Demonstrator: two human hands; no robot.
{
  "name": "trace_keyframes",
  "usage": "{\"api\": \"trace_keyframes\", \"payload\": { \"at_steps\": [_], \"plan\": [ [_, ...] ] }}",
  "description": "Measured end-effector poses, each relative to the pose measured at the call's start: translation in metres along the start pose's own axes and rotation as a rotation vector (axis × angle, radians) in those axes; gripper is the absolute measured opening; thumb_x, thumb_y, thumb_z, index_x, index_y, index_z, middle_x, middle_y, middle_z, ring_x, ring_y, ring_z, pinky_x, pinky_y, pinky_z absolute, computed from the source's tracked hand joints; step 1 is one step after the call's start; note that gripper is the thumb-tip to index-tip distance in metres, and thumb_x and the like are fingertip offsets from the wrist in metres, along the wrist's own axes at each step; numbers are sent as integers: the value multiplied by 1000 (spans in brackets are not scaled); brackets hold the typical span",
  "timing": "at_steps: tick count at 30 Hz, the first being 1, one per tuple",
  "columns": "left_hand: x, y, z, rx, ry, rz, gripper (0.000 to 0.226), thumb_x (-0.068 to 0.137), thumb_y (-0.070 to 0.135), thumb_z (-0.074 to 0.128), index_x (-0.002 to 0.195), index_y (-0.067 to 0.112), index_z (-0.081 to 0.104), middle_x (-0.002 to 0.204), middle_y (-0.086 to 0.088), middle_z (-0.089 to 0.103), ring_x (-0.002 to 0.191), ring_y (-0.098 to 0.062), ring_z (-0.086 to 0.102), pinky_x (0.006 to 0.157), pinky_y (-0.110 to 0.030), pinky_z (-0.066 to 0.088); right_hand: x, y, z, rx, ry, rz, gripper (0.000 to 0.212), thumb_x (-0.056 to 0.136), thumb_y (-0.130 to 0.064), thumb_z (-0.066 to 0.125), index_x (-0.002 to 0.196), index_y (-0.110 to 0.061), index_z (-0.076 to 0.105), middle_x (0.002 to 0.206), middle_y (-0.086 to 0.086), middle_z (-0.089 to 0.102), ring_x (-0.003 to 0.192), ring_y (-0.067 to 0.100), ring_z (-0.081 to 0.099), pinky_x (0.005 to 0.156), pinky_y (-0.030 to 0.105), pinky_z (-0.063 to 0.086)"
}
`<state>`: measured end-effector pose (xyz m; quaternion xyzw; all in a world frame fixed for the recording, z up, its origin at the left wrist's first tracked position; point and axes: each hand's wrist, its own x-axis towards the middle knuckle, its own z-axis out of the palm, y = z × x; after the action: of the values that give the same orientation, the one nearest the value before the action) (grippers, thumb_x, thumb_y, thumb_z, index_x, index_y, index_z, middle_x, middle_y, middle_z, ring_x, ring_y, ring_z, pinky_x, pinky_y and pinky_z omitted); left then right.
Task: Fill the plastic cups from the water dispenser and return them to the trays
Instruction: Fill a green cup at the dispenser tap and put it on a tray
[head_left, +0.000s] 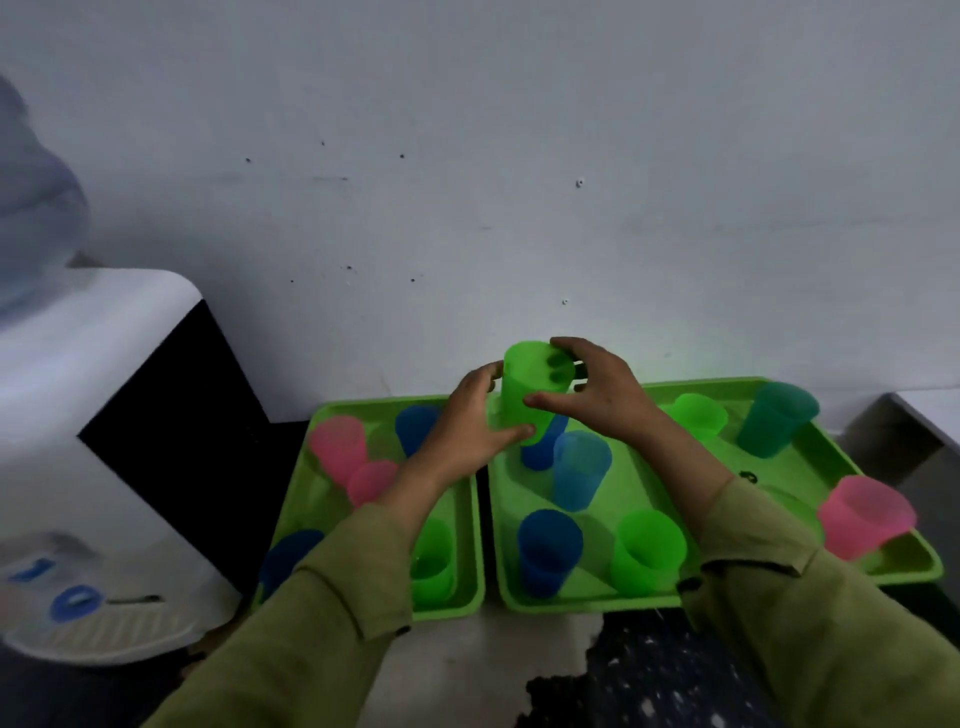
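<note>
A bright green plastic cup (524, 387) is held up over the gap between two green trays. My left hand (467, 423) grips its lower part from the left, thumb across the front. My right hand (597, 392) holds its upper part from the right, fingertips hooked over the rim into the cup. The left tray (467, 525) carries pink, blue and green cups. On the right tray (649, 470) stand blue, green, teal and pink cups. The white water dispenser (78, 467) stands at the left, with blue taps (75, 603) low on its front.
A pale wall rises right behind the trays. A dark blue cup (543, 449) stands directly under the held cup. The big water bottle (31, 218) tops the dispenser. A grey ledge (914, 431) sits at the far right. Speckled dark floor shows below the trays.
</note>
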<state>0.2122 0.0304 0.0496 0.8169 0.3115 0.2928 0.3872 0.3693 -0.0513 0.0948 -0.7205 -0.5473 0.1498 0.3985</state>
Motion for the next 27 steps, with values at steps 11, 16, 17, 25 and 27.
{"api": "trace_keyframes", "payload": {
  "at_steps": [11, 16, 17, 25, 27],
  "plan": [
    [-90, -20, -80, -206, 2, 54, 66, 69, 17, 81, 123, 21, 43, 108, 19, 56, 97, 11, 57, 77, -7, 47, -69, -91, 66, 103, -4, 55, 79, 63, -54, 75, 131, -23, 49, 122, -5, 56, 109, 10, 55, 95, 27, 46],
    [-146, -50, -109, -240, 80, -8, 67, 65, 12, 84, 118, 21, 44, 104, 12, 60, 94, 4, 61, 79, -10, 49, -94, -111, 107, 280, 8, 102, 61, 71, -45, 69, 122, -16, 55, 113, 4, 64, 103, 17, 63, 92, 32, 51],
    [-156, -56, -114, -245, 87, -20, 68, 65, 12, 84, 118, 23, 43, 104, 15, 59, 93, 8, 60, 77, -8, 48, -97, -112, 115, 287, 15, 106, 54, 75, -39, 70, 121, -14, 56, 111, 6, 65, 101, 17, 64, 93, 33, 51],
    [-247, -103, -155, -225, 182, -158, 65, 65, 24, 84, 117, 30, 46, 115, 5, 63, 105, -9, 62, 89, -32, 53, -114, -141, 185, 212, -142, 95, 47, 83, -28, 68, 122, -6, 56, 109, 11, 66, 94, 15, 61, 87, 27, 50],
    [-266, -114, -162, -238, 198, -201, 60, 65, 21, 84, 111, 34, 49, 111, 8, 64, 101, -7, 64, 84, -29, 54, -115, -151, 203, 202, -189, 74, 47, 83, -24, 69, 123, -5, 54, 110, 12, 64, 94, 16, 61, 81, 18, 47]
  ]
}}
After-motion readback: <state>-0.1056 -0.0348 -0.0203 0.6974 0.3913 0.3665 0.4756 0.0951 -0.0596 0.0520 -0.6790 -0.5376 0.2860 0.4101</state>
